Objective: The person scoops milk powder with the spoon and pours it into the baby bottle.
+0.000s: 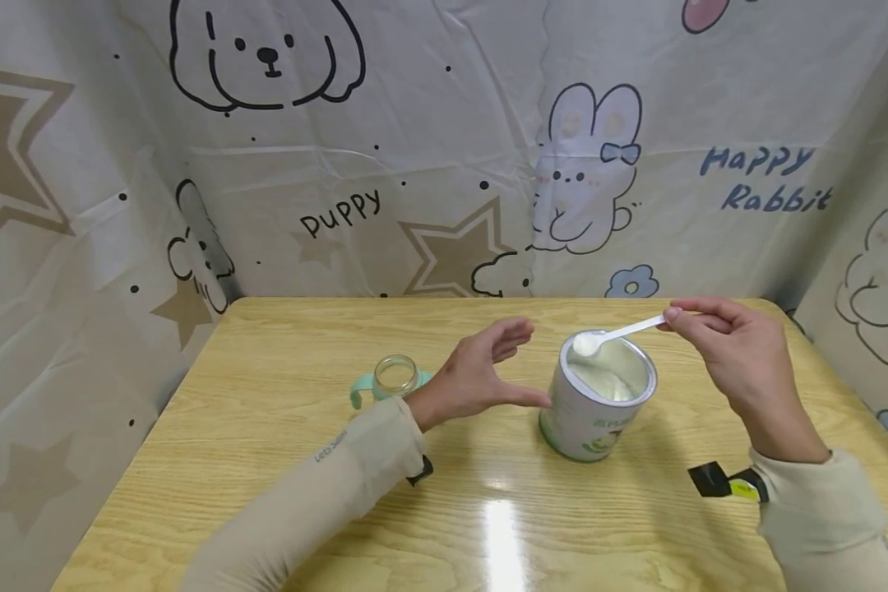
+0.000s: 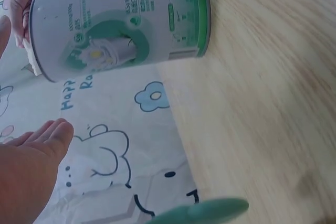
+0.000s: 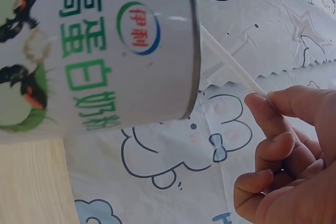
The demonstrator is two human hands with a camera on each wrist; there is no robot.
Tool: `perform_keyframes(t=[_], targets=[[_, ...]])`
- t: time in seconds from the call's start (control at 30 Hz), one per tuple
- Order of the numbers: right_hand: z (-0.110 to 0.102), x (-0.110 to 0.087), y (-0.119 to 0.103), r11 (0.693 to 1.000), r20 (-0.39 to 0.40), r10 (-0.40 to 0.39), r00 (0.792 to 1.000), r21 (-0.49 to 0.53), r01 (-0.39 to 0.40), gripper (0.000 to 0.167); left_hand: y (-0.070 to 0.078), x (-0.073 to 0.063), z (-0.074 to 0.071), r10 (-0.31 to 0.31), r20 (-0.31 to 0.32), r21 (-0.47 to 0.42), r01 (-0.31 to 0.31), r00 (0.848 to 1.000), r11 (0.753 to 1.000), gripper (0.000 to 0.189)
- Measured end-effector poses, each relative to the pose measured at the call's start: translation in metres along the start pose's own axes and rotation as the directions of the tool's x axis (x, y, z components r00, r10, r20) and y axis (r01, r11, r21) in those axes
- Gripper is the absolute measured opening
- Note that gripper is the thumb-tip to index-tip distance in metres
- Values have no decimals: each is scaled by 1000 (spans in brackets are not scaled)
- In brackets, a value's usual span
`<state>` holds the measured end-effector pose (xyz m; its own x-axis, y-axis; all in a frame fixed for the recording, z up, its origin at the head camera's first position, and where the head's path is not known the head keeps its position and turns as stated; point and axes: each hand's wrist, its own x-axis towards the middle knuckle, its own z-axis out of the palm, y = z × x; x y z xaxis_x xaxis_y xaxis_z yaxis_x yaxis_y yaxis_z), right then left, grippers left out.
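Note:
In the head view a milk powder can [image 1: 595,423] stands upright on the table with its top uncovered and pale powder inside. My right hand [image 1: 747,362] pinches the end of a white scoop [image 1: 632,329] between thumb and fingers. The scoop's bowl, heaped with powder, is over the can's left rim. My left hand [image 1: 474,374] is spread with thumb and fingers apart, left of the can; its thumb tip is close to the can's wall, and whether they touch I cannot tell. Behind the left wrist is a small clear bottle [image 1: 395,374] with mint-green handles, partly hidden by that arm.
The wood-grain table [image 1: 289,345] carries the can and the bottle. A pale curtain [image 1: 429,107] printed with cartoon animals hangs behind and along the sides. In the left wrist view, a green handle [image 2: 210,211] shows at the bottom edge.

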<state>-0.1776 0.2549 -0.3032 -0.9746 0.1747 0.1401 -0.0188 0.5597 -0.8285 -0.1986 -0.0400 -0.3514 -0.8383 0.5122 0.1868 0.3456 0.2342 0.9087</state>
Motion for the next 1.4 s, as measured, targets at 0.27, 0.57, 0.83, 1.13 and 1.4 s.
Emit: perform_keyframes(t=[0.27,0.57,0.83,1.13,1.4], targets=[[3,2,-8,999,27,4,1000,40,-5,48,1,-7,-17,-24,-15,26,25,1000,999,98],[13,3,-17,990,24,-50,998,132,46,41,1,-14,-35,-43,-28,10,43,999,999,97],[25,2,-26,981,29,-67,997,184,60,41,1,-22,-48,-48,-37,36,49,998,998,96],[36,0,-33,970,38,-96,995,228,85,32,-1,-30,-59,-68,-58,87,73,996,994,95],[45,-1,-39,963,57,-99,993,255,82,33,-3,-37,-71,-77,-87,127,87,993,988,94]])
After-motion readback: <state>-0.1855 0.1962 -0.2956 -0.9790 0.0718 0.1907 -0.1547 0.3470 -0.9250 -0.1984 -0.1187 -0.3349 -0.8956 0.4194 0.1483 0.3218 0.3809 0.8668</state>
